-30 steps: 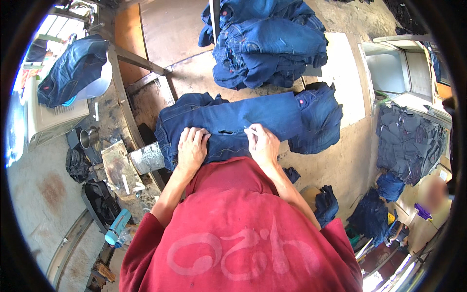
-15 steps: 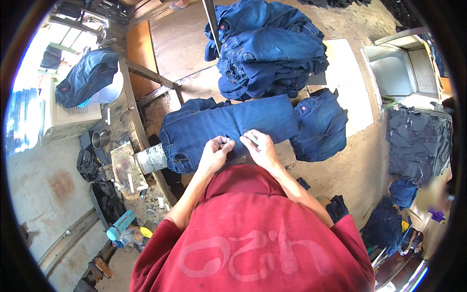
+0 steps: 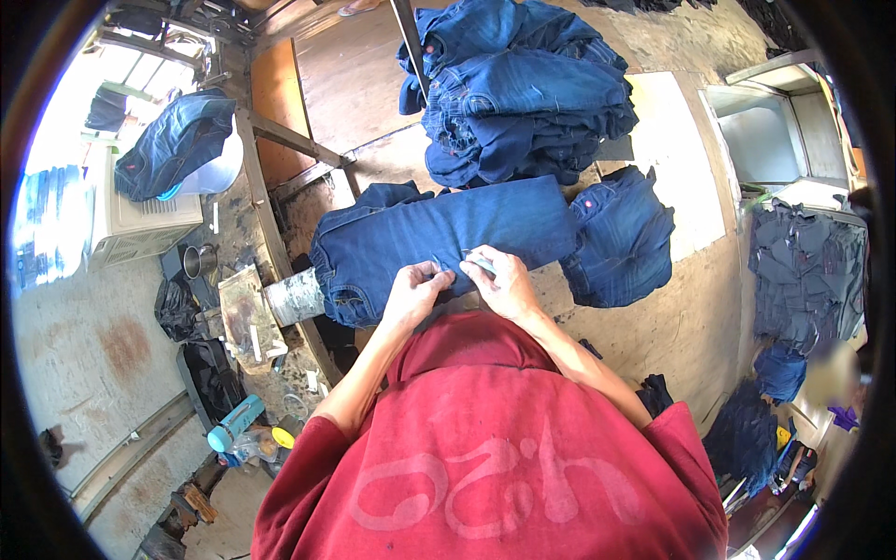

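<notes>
So my left hand [image 3: 415,289]'s nearly closed, fingertips pinching the blue jeans [image 3: 401,245] spread just beyond both hands. Right hand [image 3: 506,280], just beside it, is curled around some slim pale tool [image 3: 482,263], too small to identify.

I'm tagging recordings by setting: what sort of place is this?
Most likely a garment workshop: blue jeans are spread out with a pale cylinder showing at their left end, a big heap of jeans lies beyond, and dark garments are piled at right.
</notes>
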`<state>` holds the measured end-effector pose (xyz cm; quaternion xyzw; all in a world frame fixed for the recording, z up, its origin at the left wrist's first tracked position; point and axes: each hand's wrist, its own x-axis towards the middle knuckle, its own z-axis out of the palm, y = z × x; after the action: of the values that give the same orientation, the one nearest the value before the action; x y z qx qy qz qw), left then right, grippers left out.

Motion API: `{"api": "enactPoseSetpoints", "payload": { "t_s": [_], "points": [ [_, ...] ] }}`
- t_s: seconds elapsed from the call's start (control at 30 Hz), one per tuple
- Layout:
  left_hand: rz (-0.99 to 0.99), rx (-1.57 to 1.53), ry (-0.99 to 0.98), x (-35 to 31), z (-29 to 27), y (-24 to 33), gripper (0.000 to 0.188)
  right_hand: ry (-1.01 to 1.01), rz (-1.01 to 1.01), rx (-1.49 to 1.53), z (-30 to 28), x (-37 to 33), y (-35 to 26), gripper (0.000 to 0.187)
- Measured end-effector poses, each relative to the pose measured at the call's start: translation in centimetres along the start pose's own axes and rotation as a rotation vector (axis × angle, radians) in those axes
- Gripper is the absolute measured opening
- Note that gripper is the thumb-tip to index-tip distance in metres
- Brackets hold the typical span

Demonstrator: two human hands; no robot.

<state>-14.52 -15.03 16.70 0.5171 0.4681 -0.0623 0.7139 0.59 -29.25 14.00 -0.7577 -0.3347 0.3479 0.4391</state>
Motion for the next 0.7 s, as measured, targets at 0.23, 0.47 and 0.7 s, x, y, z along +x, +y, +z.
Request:
{"api": "enactPoseSetpoints", "payload": {
  "t_s": [0.23, 0.47, 0.7],
  "points": [
    [-0.051, -0.087, 0.038, -1.3, -1.4, -2.5, 0.017, 0.055, -0.099, -0.051, 0.5, -0.3, -0.2, 0.022],
    [-0.294, -0.539, -0.094, -2.6, -2.7, -1.7, 0.015, 0.018, -0.031, 0.01, 0.5, -0.4, 0.0, 0.022],
    [-0.184, -0.149, -0.4, -2.5, -4.4, 1.4, 0.105, -0.009, -0.034, -0.08, -2.0, -0.5, -2.5, 0.018]
  ]
}}
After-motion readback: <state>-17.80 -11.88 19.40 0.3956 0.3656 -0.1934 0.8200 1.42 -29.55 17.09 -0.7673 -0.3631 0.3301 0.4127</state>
